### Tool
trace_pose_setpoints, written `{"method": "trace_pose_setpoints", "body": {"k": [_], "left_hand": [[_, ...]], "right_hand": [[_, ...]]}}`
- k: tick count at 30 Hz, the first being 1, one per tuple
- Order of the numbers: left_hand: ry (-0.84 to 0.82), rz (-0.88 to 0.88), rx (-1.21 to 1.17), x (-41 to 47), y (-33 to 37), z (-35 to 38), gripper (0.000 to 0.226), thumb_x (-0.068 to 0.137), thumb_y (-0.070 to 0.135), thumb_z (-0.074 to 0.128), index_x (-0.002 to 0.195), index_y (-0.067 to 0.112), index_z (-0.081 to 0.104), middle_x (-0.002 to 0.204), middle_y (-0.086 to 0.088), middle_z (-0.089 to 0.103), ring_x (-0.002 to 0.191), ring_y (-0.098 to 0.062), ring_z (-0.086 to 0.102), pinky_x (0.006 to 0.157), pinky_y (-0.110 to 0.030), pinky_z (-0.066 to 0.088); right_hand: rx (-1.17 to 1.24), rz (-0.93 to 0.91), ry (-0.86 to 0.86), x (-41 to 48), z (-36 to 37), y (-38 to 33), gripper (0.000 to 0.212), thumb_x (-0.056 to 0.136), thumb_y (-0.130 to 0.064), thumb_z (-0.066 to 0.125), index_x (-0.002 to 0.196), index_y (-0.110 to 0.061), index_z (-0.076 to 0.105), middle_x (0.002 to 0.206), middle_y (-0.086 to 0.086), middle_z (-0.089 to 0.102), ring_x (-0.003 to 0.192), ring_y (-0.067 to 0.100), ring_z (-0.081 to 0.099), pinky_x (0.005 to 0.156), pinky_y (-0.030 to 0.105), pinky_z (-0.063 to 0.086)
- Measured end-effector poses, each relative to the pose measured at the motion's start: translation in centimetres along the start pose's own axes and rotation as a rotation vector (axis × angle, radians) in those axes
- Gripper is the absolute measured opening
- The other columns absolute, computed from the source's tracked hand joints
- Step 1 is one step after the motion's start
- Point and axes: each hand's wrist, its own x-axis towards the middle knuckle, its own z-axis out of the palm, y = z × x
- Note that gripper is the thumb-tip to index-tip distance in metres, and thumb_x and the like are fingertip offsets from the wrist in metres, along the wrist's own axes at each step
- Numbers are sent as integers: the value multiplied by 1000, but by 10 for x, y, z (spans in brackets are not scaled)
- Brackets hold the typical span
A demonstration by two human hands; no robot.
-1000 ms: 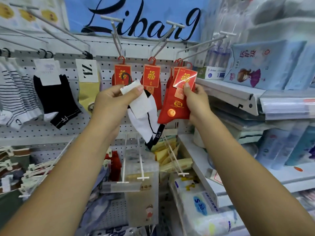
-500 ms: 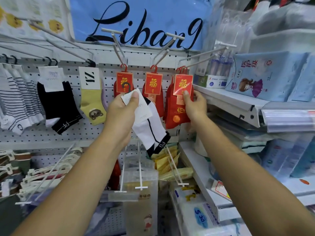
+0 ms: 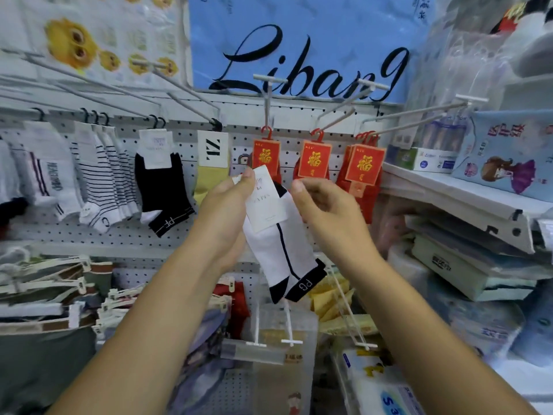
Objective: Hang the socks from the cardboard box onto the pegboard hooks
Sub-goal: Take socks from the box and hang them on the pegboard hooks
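My left hand pinches the paper tag at the top of a white sock with black trim, which hangs in front of the pegboard. My right hand is just right of the sock's top edge, fingers curled beside it; I cannot tell whether it touches. Red socks with gold-lettered cards hang on the hooks straight behind my hands. To the left hang a yellow sock, a black sock and striped white socks. No cardboard box is in view.
Long metal hooks jut out from the pegboard at head height. A white shelf with packaged goods stands to the right. More hooks with hangers and packets fill the lower pegboard below my arms.
My right hand has let go of the red sock pack on the right hook and moved left to the white sock. My left hand kept hold of the sock's tag.
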Motion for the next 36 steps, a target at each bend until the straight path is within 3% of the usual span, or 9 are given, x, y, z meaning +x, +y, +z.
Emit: {"method": "trace_pose_setpoints", "body": {"k": [7, 11, 13, 15, 18, 23, 29, 33, 36], "left_hand": [[90, 73, -42, -2, 46, -85, 18, 103, 20, 58, 96, 10, 71, 82, -7, 76, 77, -19, 74, 69, -31, 61], [162, 77, -25, 0, 75, -161, 24, 102, 28, 60, 100, 9, 75, 95, -11, 79, 89, -25, 75, 87, -42, 59], [247, 117, 91, 8, 89, -207, 27, 101, 33, 60, 105, 11, 76, 102, -8, 79, 99, -23, 73, 93, -44, 54], [362, 188, 218, 18, 102, -255, 23, 100, 33, 62, 103, 15, 74, 100, 0, 78, 103, -18, 72, 86, -36, 54], [509, 298, 390, 32, 123, -326, 14, 98, 31, 64, 103, 19, 70, 103, 1, 74, 102, -14, 70, 78, -27, 51], [633, 508, 518, 58, 166, -415, 27, 94, 32, 72, 111, 14, 63, 103, 5, 67, 89, -1, 62, 71, -6, 46], [627, 662, 618, 87, 209, -469, 32, 89, 37, 76, 106, 13, 63, 98, 5, 71, 91, -6, 68, 81, -23, 54], [572, 793, 584, 91, 226, -489, 12, 90, 27, 77, 91, 24, 65, 88, 6, 73, 83, -9, 70, 75, -25, 55], [516, 814, 593, 92, 232, -497, 18, 89, 22, 78, 79, 34, 69, 82, 6, 75, 79, -14, 71, 72, -28, 56]], "right_hand": [[37, -98, -227, 14, 104, -48, 16, 96, -33, 66, 105, -21, 73, 93, -12, 75, 86, -4, 69, 73, 15, 53], [15, -124, -244, 22, 185, -67, 24, 95, -45, 61, 99, -23, 70, 94, 2, 74, 91, 22, 69, 82, 50, 56], [70, -86, -250, 27, 226, -76, 23, 97, -43, 60, 105, -22, 68, 102, 1, 73, 98, 20, 68, 87, 46, 56], [131, -31, -260, 30, 265, -85, 21, 98, -37, 61, 113, -22, 65, 112, -6, 71, 106, 12, 66, 91, 34, 55], [187, 17, -261, 37, 319, -97, 21, 98, -34, 62, 116, -24, 61, 117, -9, 69, 107, 8, 66, 93, 39, 56], [201, 10, -235, 56, 396, -119, 20, 99, -36, 60, 118, -31, 57, 124, -2, 67, 106, 15, 66, 85, 38, 57], [180, -14, -273, 86, 475, -142, 28, 97, -38, 62, 124, -33, 56, 122, 4, 69, 111, 21, 65, 65, 21, 43], [111, -109, -263, 107, 517, -156, 32, 100, -30, 60, 131, -23, 54, 111, -3, 65, 102, 17, 60, 65, 16, 40], [91, -147, -228, 122, 540, -162, 35, 100, -27, 59, 134, -17, 53, 104, -6, 65, 96, 14, 56, 72, 19, 42]]}}
